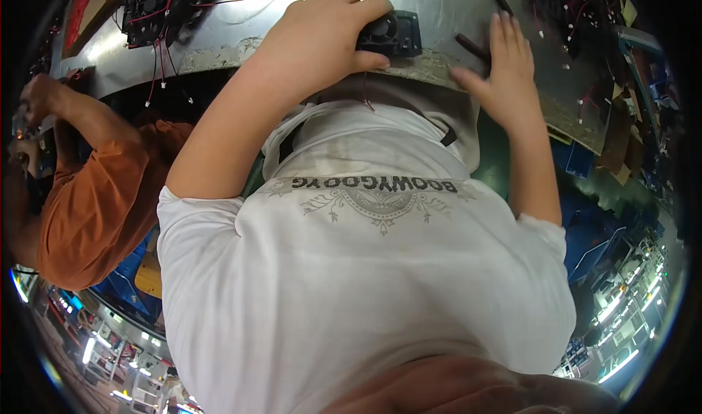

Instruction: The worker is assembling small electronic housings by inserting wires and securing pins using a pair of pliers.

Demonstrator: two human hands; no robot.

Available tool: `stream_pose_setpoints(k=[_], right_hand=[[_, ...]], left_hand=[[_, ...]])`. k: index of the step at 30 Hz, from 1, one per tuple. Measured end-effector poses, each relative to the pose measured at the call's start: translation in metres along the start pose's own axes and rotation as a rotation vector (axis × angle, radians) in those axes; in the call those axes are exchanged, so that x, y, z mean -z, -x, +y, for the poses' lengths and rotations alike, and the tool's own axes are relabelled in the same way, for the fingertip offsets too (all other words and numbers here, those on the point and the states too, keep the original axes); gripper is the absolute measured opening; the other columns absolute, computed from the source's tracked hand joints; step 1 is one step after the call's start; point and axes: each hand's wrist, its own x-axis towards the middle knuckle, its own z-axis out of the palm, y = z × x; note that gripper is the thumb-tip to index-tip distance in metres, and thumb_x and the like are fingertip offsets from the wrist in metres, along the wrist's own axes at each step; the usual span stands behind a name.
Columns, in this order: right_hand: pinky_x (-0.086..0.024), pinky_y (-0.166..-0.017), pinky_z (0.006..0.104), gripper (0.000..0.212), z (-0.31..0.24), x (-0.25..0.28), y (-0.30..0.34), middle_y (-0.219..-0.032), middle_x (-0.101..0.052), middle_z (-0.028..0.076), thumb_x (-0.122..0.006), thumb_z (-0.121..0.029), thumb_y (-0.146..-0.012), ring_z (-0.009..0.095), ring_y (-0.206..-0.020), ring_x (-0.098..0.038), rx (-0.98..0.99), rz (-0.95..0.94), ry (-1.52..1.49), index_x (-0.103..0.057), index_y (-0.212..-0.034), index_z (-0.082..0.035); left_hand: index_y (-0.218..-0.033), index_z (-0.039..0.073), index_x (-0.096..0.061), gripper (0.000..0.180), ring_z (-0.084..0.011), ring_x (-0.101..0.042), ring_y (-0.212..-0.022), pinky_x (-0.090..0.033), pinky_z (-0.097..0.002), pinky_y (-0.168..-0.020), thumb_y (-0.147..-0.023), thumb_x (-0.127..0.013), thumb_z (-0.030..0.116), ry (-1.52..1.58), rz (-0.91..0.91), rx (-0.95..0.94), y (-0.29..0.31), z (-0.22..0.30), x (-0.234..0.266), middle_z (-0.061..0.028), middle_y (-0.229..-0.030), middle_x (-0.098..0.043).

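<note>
My left hand (pixel 322 34) is closed around a small black cooling fan (pixel 407 35) at the front edge of the metal worktable (pixel 241 27). Its thumb presses the near side and its fingers hide part of the frame. A thin reddish wire (pixel 367 100) hangs below the fan, over the table's edge. Farther right, my right hand (pixel 510 70) rests on the table with fingers stretched out and thumb apart, holding nothing that I can see. Beside its thumb lies a short dark stick-like thing (pixel 472 46). A second dark piece (pixel 502 3) lies just past its fingertips.
Several black fans (pixel 150 8) with red wires and white connectors are piled at the far left, some wires dangling off the edge. More wired black parts (pixel 574 12) stand at the far right. A co-worker in an orange sleeve (pixel 102 209) works close by on my left.
</note>
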Motion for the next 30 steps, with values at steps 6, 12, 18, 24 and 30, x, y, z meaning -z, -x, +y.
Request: stream_pose_setpoints(k=[6, 12, 18, 24, 30], right_hand=[[-0.029, -0.12, 0.0563, 0.108, -0.029, 0.01, -0.022, -0.16, -0.032, 0.033, -0.077, -0.063, -0.079, 0.051, -0.148, -0.029, -0.227, 0.077, 0.01, -0.035, -0.157, -0.002], [-0.046, -0.105, 0.0502, 0.063, -0.004, 0.002, -0.043, -0.121, -0.061, 0.028, -0.065, -0.048, -0.096, 0.043, -0.114, -0.059, -0.067, 0.173, 0.058, -0.053, -0.13, 0.004], [-0.056, -0.094, 0.0413, 0.037, 0.063, 0.053, -0.033, -0.111, -0.071, 0.019, -0.043, -0.019, -0.101, 0.03, -0.101, -0.071, -0.24, 0.56, -0.461, -0.071, -0.113, 0.004], [-0.052, -0.082, 0.0435, 0.047, -0.061, 0.079, -0.072, -0.086, -0.06, 0.012, -0.035, -0.053, -0.108, 0.027, -0.078, -0.06, 0.279, 0.406, -1.733, -0.055, -0.107, -0.01], [-0.047, -0.077, 0.0406, 0.046, -0.072, 0.049, -0.072, -0.091, -0.059, 0.012, -0.04, -0.052, -0.107, 0.025, -0.079, -0.055, 0.699, -0.044, -1.849, -0.06, -0.113, -0.011]], left_hand=[[-0.131, 0.011, -0.064, 0.062, -0.0373, -0.063, -0.103, -0.051, -0.0453, -0.09, -0.075, -0.087, 0.028, 0.07, -0.001, -0.057, -0.004, -0.005, 0.003, -0.0155, -0.107, -0.067], [-0.129, 0.008, -0.064, 0.062, -0.0368, -0.063, -0.103, -0.05, -0.0457, -0.09, -0.074, -0.087, 0.025, 0.049, -0.035, -0.002, -0.007, -0.012, 0.003, -0.0148, -0.107, -0.068], [-0.126, 0.009, -0.063, 0.055, -0.04, -0.064, -0.102, -0.052, -0.0469, -0.089, -0.081, -0.083, 0.032, 0.041, -0.144, -0.008, -0.013, 0.0, 0.016, -0.018, -0.106, -0.067], [-0.125, 0.008, -0.063, 0.053, -0.0404, -0.064, -0.101, -0.052, -0.047, -0.089, -0.081, -0.082, 0.032, 0.071, -0.145, -0.009, -0.011, 0.01, 0.03, -0.0187, -0.105, -0.067], [-0.121, 0.009, -0.064, 0.048, -0.0407, -0.065, -0.098, -0.052, -0.0478, -0.087, -0.082, -0.081, 0.031, 0.099, -0.136, 0.01, -0.007, 0.012, 0.031, -0.0188, -0.102, -0.067]])
